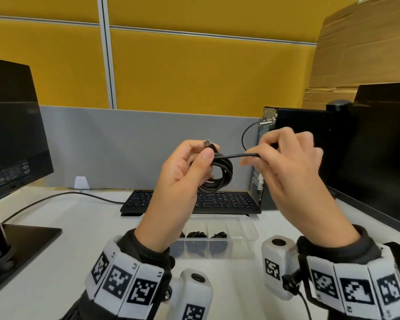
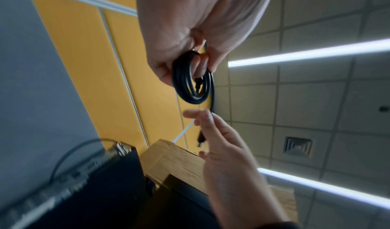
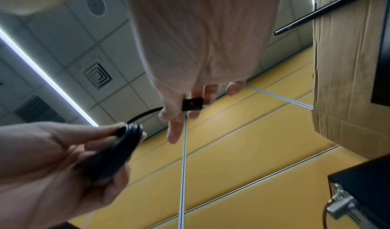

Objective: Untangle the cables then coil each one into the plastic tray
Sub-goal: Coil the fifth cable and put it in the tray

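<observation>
Both hands are raised above the desk with a black cable between them. My left hand (image 1: 189, 162) grips the cable's coil (image 1: 219, 176) of several loops, thumb on top, and one metal plug (image 1: 208, 143) pokes up past the fingers. The same coil (image 2: 190, 80) hangs from that hand in the left wrist view. My right hand (image 1: 284, 155) pinches the cable's free end (image 1: 240, 155), stretched level from the coil, with the black plug (image 3: 193, 104) at its fingertips. Below the hands lies the clear plastic tray (image 1: 247, 229), divided into compartments, with coiled black cables (image 1: 195, 241) in its left ones.
A black keyboard (image 1: 229, 202) lies just behind the tray. Black monitors stand at the far left (image 1: 12, 135) and right (image 1: 383, 144), and a computer tower (image 1: 293, 139) stands beside the right one. A thin cable (image 1: 56, 197) runs across the white desk on the left. Cardboard (image 1: 365, 47) leans at back right.
</observation>
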Motion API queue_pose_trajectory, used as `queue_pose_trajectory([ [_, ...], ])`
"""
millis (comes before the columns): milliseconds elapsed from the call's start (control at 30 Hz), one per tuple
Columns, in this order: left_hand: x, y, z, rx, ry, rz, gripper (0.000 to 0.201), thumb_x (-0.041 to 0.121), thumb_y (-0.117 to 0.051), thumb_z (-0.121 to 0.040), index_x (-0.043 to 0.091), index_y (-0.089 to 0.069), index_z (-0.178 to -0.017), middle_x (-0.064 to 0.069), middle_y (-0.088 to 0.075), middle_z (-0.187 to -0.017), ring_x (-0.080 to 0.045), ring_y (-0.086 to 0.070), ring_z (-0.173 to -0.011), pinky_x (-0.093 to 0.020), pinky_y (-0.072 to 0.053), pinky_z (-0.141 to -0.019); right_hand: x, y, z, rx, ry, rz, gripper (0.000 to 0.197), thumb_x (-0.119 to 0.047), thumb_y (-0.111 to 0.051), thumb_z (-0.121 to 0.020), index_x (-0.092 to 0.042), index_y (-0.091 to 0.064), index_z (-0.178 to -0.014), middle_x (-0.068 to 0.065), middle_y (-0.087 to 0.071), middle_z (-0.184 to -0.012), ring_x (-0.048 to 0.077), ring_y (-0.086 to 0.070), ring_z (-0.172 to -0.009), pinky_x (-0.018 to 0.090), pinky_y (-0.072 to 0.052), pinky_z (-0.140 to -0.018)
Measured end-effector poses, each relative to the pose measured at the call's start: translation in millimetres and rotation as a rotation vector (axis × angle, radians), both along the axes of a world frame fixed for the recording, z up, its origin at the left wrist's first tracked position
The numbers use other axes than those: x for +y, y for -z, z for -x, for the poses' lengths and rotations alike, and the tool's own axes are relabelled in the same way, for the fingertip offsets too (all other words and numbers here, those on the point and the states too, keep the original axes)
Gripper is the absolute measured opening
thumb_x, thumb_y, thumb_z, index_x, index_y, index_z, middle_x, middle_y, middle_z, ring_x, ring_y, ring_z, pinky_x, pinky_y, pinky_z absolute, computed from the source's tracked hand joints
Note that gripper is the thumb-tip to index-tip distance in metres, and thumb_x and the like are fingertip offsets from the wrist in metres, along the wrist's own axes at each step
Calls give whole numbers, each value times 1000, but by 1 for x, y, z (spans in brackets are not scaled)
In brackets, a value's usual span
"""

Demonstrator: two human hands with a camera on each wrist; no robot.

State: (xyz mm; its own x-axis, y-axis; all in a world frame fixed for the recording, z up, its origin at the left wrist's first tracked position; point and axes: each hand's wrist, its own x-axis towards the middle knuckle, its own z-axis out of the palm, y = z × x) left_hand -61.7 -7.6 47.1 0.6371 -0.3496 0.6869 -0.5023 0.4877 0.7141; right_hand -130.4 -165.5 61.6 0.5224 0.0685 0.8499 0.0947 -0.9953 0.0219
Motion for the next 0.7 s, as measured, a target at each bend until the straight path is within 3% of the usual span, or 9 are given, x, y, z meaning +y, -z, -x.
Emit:
queue_pose_trajectory([
  [67, -1, 1, 1, 61, 55, 19, 21, 26, -46, -87, 13, -61, -95, 15, -43, -56, -3, -37, -54, -18, -44, -67, 1, 4, -4, -3, -26, -40, 39, -40, -29, -96, -23, -63, -103, -3, -34, -96, 14, -30, -91, 29, -22, -72],
  [133, -3, 3, 3, 126, 116, 49, 23, 28, -47, -88, 12, -62, -95, 13, -41, -57, -5, -36, -56, -19, -42, -66, 4, 6, -10, 20, -180, -157, 32, -35, -35, -98, -22, -63, -106, -1, -32, -90, 9, -34, -85, 18, -31, -75],
  [200, -5, 5, 4, 187, 168, 79, 22, 29, -51, -91, 11, -63, -96, 12, -44, -60, -4, -39, -60, -19, -41, -64, 10, 6, -14, 82, -339, -320, 20, -25, -43, -98, -32, -62, -99, -1, -40, -87, 1, -43, -82, 9, -35, -74],
  [233, -7, 6, 3, 214, 188, 93, 23, 30, -51, -90, 11, -64, -96, 11, -46, -61, -4, -41, -61, -19, -41, -65, 13, 6, -16, 130, -420, -441, 20, -21, -47, -97, -33, -62, -95, -1, -46, -87, 0, -49, -78, 9, -39, -73],
  [367, -9, 8, 2, 260, 239, 111, 30, 30, -50, -91, 6, -61, -104, 5, -57, -73, -16, -51, -82, -32, -47, -83, 24, 7, -16, 175, -775, -1049, 14, -11, -59, -87, -2, -64, -96, 13, -67, -84, 13, -65, -71, 19, -53, -62],
  [433, -8, 8, 0, 273, 256, 117, 38, 28, -46, -89, 0, -56, -112, 1, -63, -81, -15, -57, -87, -26, -51, -79, 26, 9, -17, 222, -896, -1231, 24, -17, -61, -81, 1, -62, -97, 14, -69, -85, 17, -66, -75, 22, -55, -63],
  [600, -8, 8, -3, 308, 252, 130, 48, 29, -46, -84, -6, -53, -118, -9, -64, -96, -15, -59, -92, -22, -51, -79, 35, 16, -25, 361, -1010, -1534, 33, -25, -62, -72, -4, -61, -98, 9, -72, -82, 17, -68, -77, 28, -57, -73],
  [700, -9, 9, -8, 334, 230, 132, 46, 30, -46, -83, -3, -55, -114, -10, -64, -97, -15, -60, -92, -22, -51, -79, 40, 18, -28, 310, -937, -1488, 32, -23, -62, -78, -3, -58, -102, 12, -72, -80, 18, -69, -76, 25, -57, -72],
])
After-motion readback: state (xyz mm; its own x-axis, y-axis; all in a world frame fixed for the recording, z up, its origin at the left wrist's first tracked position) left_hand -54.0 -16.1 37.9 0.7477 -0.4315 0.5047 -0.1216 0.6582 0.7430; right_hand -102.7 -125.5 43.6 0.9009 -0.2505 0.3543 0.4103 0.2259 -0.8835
